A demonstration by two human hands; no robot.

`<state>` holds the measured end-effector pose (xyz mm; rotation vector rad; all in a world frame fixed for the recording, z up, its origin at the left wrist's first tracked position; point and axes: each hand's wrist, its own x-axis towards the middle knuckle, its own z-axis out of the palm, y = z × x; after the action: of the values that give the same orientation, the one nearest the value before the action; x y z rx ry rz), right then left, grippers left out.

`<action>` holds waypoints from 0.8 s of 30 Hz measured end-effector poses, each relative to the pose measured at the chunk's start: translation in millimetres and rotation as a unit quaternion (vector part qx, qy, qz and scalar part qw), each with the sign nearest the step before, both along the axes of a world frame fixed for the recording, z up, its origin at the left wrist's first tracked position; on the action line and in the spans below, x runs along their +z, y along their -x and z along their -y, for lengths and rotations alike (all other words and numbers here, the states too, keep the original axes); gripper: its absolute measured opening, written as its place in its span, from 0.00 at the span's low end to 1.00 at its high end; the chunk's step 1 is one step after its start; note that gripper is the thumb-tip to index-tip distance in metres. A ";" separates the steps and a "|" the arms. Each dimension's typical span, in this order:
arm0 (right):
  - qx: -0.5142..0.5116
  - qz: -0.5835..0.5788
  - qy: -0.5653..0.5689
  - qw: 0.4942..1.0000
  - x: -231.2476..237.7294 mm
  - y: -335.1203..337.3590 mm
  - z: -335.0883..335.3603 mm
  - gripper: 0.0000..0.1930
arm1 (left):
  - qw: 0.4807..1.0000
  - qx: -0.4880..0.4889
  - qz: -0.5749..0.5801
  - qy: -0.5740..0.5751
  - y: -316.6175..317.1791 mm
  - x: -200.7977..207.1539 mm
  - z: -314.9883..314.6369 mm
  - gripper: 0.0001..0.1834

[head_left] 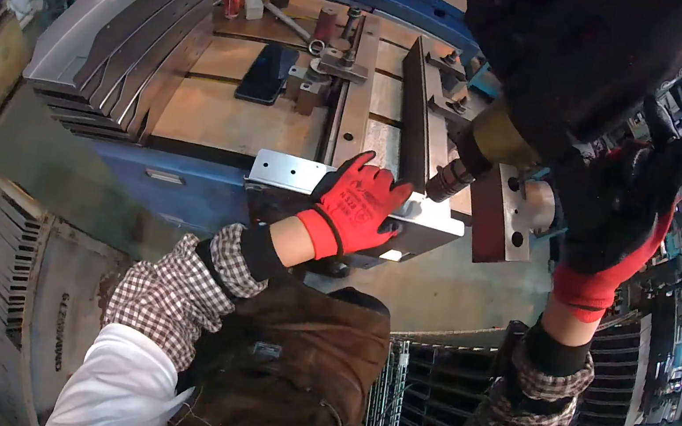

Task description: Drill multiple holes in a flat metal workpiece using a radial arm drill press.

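Note:
My left hand [356, 205], in a red and black glove, presses on a bent sheet-metal part [285, 172] with small holes, its fingers curled over the edge. This silvery part lies along the front edge of the machine table. A dark tool holder with a drill-like bit [451, 180] slants down close to my left fingertips, below a brass-coloured collar [503, 136]. My right hand [623, 231], gloved alike, is raised at the right beside the black machine head [589, 56]. Its fingers merge with dark parts, so its grip is unclear.
A steel block with holes [501, 216] juts out below the head. Curved metal sheets [131, 46] stand stacked at the left. On the table [226, 123] lie a black phone [266, 74], a hammer [291, 22] and clamps [343, 62]. A slatted rack [455, 392] stands at lower right.

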<state>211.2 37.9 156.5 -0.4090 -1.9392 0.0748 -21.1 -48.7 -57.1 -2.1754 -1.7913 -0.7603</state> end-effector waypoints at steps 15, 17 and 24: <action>0.200 -0.102 0.219 0.950 -6.0 1.7 10.1 0.34 | 1.000 -0.001 0.002 -0.017 0.8 -3.2 -1.3 0.38; 0.184 -0.090 0.172 0.964 -11.8 -4.8 -1.3 0.32 | 1.000 -0.009 -0.001 -0.024 -0.7 -2.2 -1.8 0.38; 0.163 -0.148 0.202 0.954 -16.5 -8.6 -2.1 0.28 | 1.000 -0.008 0.000 -0.010 -0.4 -3.5 -0.5 0.38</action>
<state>219.8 40.0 139.9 -0.3166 -1.6705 0.7185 -20.7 -48.2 -60.6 -2.1792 -1.7607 -0.7794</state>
